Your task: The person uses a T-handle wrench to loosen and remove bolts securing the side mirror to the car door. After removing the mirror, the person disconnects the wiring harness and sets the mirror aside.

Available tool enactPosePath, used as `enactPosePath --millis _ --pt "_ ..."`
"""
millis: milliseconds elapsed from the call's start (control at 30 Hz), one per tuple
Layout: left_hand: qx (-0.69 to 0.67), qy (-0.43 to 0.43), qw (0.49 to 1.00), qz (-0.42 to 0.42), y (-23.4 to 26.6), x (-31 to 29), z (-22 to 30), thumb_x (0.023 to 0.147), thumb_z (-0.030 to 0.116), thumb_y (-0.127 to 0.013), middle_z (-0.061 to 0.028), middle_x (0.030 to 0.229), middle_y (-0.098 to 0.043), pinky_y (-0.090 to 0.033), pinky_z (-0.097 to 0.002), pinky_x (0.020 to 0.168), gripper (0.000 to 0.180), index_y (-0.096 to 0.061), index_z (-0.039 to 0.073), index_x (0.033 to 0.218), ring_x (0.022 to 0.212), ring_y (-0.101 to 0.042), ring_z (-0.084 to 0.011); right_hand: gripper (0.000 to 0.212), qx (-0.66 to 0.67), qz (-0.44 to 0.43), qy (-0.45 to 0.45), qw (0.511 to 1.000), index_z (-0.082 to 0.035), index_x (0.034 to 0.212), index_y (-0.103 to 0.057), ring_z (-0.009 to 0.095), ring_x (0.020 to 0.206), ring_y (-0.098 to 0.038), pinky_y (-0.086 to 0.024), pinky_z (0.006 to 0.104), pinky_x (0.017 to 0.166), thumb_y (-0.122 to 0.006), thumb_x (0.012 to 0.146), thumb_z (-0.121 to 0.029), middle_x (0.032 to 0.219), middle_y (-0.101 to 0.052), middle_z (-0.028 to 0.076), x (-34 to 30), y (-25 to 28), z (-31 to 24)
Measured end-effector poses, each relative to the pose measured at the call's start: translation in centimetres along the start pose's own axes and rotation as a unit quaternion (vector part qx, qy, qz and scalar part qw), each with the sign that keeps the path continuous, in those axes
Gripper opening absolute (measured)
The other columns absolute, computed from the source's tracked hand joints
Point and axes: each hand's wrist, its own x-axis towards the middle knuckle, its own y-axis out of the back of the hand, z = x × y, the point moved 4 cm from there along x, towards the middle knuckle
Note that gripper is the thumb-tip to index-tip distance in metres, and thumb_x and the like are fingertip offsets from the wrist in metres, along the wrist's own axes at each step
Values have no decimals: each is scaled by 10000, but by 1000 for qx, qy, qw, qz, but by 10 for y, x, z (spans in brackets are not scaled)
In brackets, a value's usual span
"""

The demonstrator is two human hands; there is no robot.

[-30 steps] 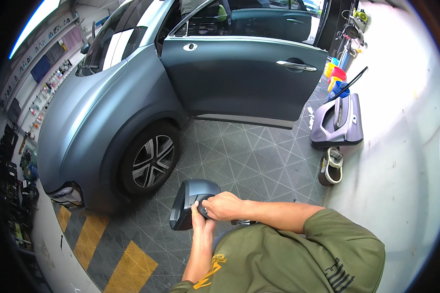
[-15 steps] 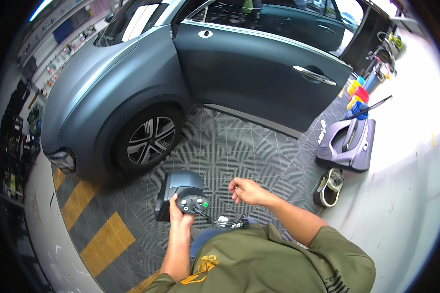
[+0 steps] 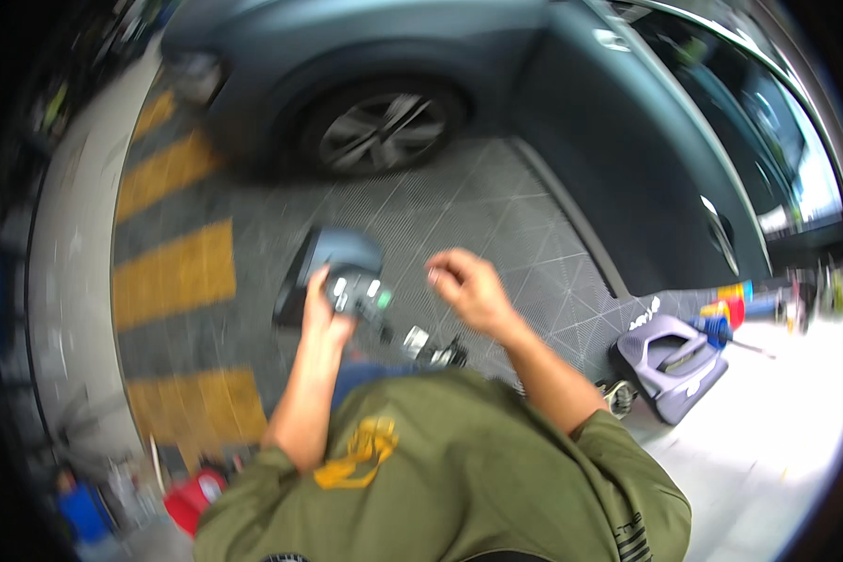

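Note:
A car side mirror (image 3: 343, 247) with a dark blue-grey shell is in my left hand (image 3: 325, 317), which grips it by its mounting base. Bolts and a green spot show on that base, and a bundle of cables (image 3: 451, 354) with connectors hangs from it toward my lap. My right hand (image 3: 471, 292) is held to the right of the mirror, apart from it. Its fingers are curled in toward the thumb; blur hides whether anything small is between them. Ahead stands a blue-grey car (image 3: 496, 47) with its front door (image 3: 628, 140) swung out.
The front wheel (image 3: 384, 133) is beyond the mirror. To the right, a grey-purple plastic case (image 3: 670, 361) lies on the floor near colourful containers (image 3: 726, 309). Yellow stripes (image 3: 173, 281) mark the dark tiled floor at left. A red object (image 3: 195, 496) is at lower left.
My view has turned left and down, so the car sits higher and further right. My left hand still holds the mirror; my right hand stays curled beside it.

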Motion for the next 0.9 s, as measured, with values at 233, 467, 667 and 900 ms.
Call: enactPosePath --millis 233,467,667,900 --pt "-85 -13 993 -84 20 -6 85 901 322 -492 -132 1040 -622 -493 -383 876 358 -541 29 1098 951 -611 -262 164 -160 -113 278 941 -14 928 -593 240 721 -608 -505 330 646 -665 782 -25 835 -605 101 59 -148 -108" --pt "-100 -58 992 -50 53 1 160 885 348 -507 -124 1050 -603 -477 -398 882 386 -525 33 1107 947 -596 -269 141 -260 -142 398 868 -41 819 -571 243 693 -546 -469 367 628 -644 701 -66 742 -536 74 97 -241 -133" --pt "-93 -97 990 -44 74 11 190 899 367 -501 -87 1008 -620 -487 -375 835 370 -550 46 1075 912 -608 -230 97 -276 -171 388 863 -41 776 -551 263 702 -555 -471 383 640 -609 706 -73 728 -539 90 114 -277 -142" --pt "-66 -6 997 -47 101 71 210 827 424 -569 -132 1138 -587 -458 -421 932 522 -537 17 1152 1057 -569 -265 124 -321 -155 375 856 -47 712 -562 278 670 -608 -504 393 618 -613 709 -160 689 -589 112 159 -302 -109"
